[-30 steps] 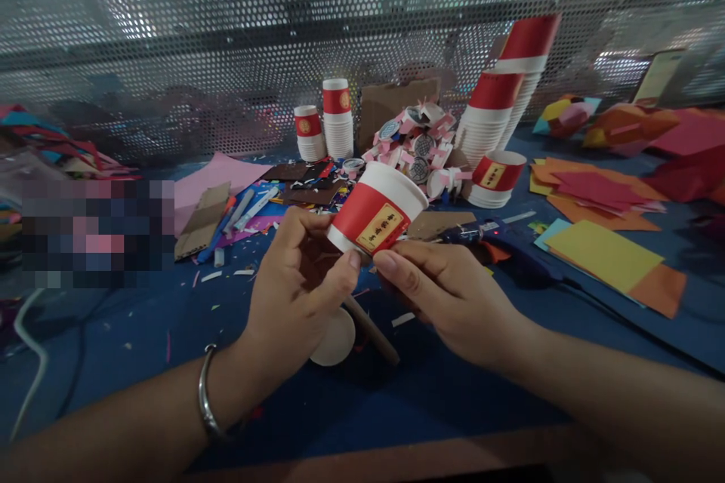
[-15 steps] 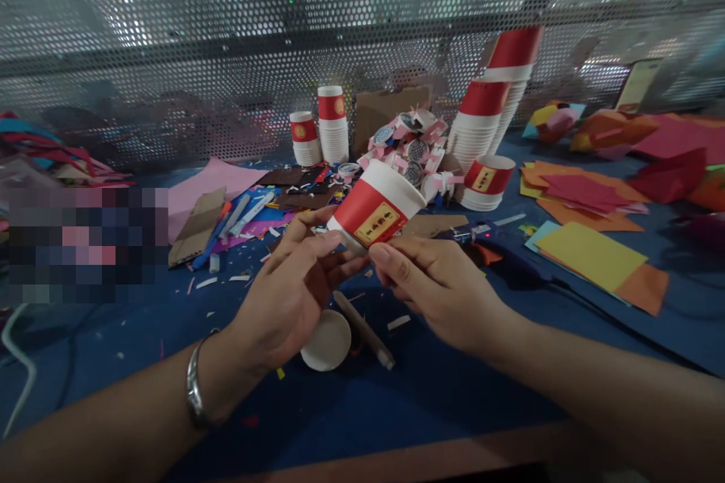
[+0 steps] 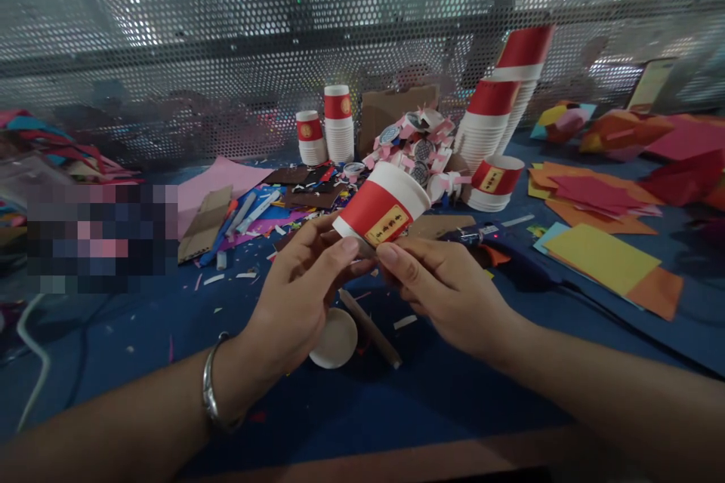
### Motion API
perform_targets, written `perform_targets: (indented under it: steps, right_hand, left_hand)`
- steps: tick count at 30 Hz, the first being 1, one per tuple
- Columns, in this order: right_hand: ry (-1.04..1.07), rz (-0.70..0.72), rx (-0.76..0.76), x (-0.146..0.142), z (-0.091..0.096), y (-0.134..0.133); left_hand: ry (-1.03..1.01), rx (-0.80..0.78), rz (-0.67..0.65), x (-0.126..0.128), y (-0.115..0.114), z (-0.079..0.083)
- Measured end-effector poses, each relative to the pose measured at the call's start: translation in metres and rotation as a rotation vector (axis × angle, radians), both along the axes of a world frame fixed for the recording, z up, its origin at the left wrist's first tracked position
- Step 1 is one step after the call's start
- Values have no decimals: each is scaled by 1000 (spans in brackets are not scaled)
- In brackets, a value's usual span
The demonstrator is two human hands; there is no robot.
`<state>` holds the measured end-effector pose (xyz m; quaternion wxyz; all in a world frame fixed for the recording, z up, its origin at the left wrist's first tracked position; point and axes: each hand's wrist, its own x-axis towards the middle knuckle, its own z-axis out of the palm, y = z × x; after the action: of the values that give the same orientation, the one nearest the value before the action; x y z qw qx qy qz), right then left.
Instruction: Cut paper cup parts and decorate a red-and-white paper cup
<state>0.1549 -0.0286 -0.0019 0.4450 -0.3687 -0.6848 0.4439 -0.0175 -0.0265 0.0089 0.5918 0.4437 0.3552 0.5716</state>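
Observation:
I hold a red and white paper cup (image 3: 381, 207) with a yellow label above the blue table, tilted with its mouth facing up and away. My left hand (image 3: 300, 294) pinches the cup's base from the left; a metal bangle sits on that wrist. My right hand (image 3: 447, 290) grips the base from the right with thumb and fingers closed. Below my hands a white paper disc (image 3: 334, 337) and a brown rolled stick (image 3: 371, 328) lie on the table.
Stacks of red and white cups (image 3: 338, 123) and a tall leaning stack (image 3: 498, 102) stand at the back by a perforated metal screen. A pile of pink paper pieces (image 3: 419, 147), a glue gun (image 3: 510, 253), coloured paper sheets (image 3: 600, 256) and cardboard scraps (image 3: 207, 223) lie around.
The cup stays held between both hands and has barely shifted. My left fingers have moved slightly around its base.

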Motion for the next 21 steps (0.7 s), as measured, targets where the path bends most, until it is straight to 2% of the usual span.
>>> perform_targets:
  steps: [14, 21]
  right_hand:
    - [-7, 3, 13, 0, 2, 0]
    - [-22, -9, 30, -1, 2, 0]
  left_hand:
    - [100, 135, 25, -2, -1, 1]
    - [330, 265, 128, -5, 0, 1]
